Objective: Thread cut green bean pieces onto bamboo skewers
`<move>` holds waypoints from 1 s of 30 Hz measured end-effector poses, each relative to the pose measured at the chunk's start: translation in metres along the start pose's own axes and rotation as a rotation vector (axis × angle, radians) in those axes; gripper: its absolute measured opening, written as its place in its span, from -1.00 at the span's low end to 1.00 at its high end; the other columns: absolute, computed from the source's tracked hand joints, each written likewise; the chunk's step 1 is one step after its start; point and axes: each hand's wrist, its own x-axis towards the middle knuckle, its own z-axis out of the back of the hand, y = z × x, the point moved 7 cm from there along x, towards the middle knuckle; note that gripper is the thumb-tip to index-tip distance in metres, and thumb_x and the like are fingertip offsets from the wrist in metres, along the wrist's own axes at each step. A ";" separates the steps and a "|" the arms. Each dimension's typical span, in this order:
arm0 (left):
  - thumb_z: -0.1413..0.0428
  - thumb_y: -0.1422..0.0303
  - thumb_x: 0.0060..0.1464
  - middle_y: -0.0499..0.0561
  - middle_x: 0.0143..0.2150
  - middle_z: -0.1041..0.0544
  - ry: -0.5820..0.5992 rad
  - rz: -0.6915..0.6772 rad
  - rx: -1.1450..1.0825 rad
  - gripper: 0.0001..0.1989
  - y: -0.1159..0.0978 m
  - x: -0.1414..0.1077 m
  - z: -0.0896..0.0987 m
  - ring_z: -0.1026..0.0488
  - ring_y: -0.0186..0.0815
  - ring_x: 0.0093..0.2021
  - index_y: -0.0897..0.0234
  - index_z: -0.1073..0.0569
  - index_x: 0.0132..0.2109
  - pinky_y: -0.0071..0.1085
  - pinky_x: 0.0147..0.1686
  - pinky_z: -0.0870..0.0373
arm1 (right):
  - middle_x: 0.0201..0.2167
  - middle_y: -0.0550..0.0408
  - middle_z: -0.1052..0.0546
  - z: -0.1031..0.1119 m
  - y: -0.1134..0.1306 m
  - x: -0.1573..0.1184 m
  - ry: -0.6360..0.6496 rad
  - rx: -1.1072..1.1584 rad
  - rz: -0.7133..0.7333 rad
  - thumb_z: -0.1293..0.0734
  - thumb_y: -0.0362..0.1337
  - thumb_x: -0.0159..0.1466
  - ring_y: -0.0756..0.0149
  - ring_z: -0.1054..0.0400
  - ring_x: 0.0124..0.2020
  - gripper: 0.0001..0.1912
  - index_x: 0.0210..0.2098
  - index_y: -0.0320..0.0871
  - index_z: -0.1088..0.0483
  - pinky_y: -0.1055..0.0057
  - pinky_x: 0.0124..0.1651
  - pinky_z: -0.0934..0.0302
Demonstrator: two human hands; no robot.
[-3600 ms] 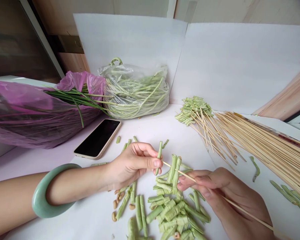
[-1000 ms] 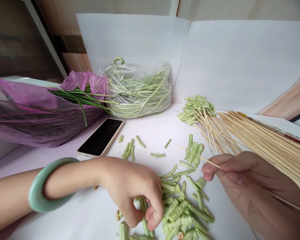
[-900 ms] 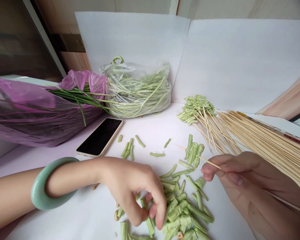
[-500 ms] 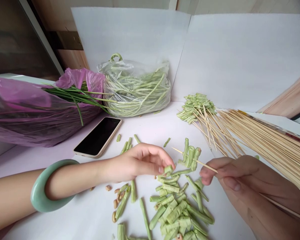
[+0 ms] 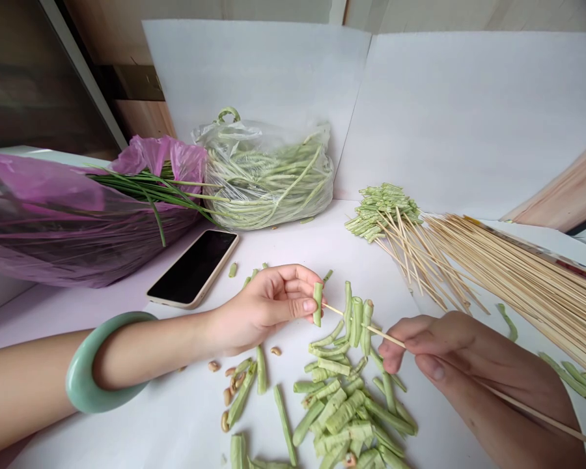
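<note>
My left hand [image 5: 278,303], with a green bangle at the wrist, pinches a short green bean piece [image 5: 318,304] upright between thumb and fingers. The tip of a wooden skewer [image 5: 389,337] meets that piece's right side; whether it has gone in, I cannot tell. Three bean pieces [image 5: 357,322] sit side by side on the skewer near its tip. My right hand [image 5: 420,348] grips the skewer behind them, and its shaft runs back under the palm to the lower right. Below lies a pile of cut bean pieces [image 5: 344,413] on the white surface.
A phone [image 5: 193,268] lies left of centre. Behind are a purple bag [image 5: 78,221] with green stalks and a clear bag of long beans [image 5: 273,176]. Filled skewers [image 5: 385,208] rest at back right beside many bare skewers [image 5: 522,280]. Loose seeds [image 5: 225,420] lie below my left wrist.
My left hand has raised its bean piece upright to the skewer tip. My right hand has moved slightly left and down with the skewer, and the threaded pieces moved with it.
</note>
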 end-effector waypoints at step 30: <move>-0.31 0.63 -0.22 -0.08 -0.50 -0.57 -0.084 -0.015 0.003 -0.81 0.000 -0.006 0.002 -0.50 -0.50 -0.48 0.40 -0.52 -0.39 -0.60 -0.38 -0.43 | -0.40 0.16 -0.58 -0.010 -0.006 -0.005 0.136 0.043 -0.028 -0.22 -0.39 0.26 0.30 -0.51 -0.33 -0.83 -0.30 0.03 -0.37 0.48 -0.31 -0.40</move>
